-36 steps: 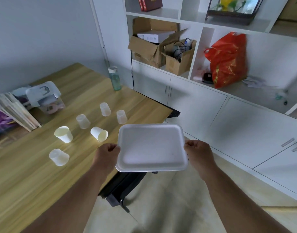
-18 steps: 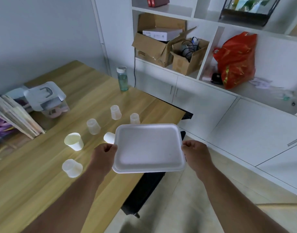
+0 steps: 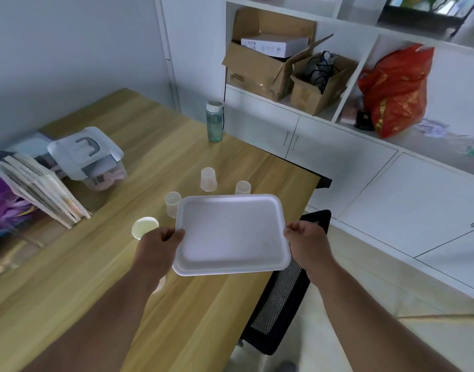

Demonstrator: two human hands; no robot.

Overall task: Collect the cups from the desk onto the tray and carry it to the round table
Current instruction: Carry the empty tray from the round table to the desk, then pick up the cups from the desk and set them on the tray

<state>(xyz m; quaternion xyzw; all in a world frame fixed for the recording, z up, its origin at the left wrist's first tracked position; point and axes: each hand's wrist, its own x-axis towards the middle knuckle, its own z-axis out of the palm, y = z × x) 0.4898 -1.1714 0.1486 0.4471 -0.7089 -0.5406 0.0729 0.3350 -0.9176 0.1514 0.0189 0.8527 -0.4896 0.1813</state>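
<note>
**Desk:** Above the near right corner of a wooden desk (image 3: 101, 264), a person holds an empty white foam tray (image 3: 231, 234) level, left hand (image 3: 156, 251) closed on its left rim and right hand (image 3: 307, 244) closed on its right rim. Which cups are in view?

**Photographer:** Four show clearly. An opaque cup (image 3: 144, 227) with its mouth upward sits just left of the left hand. A clear cup (image 3: 172, 204) stands at the tray's far left corner, partly hidden by it. Two more clear cups, one (image 3: 209, 179) farther back and one (image 3: 242, 187) peeking over the tray's far edge, stand beyond. A pale patch by the left wrist may be another cup; I cannot tell.

**Desk:** So nothing is collected yet?

**Photographer:** Nothing sits on the tray. By my reading, it needs to be set down before either hand can reach for a cup.

**Desk:** Where could this go wrong?

**Photographer:** The tray hides the desk beneath it. Lowered blind, its underside could clip a hidden cup and send it toward the right edge, where a black mesh chair (image 3: 281, 299) and floor wait. Light cups on thin foam would likely topple during the carry if the tray flexes or tilts. A teal water bottle (image 3: 213, 122) stands well clear at the far edge.
</note>
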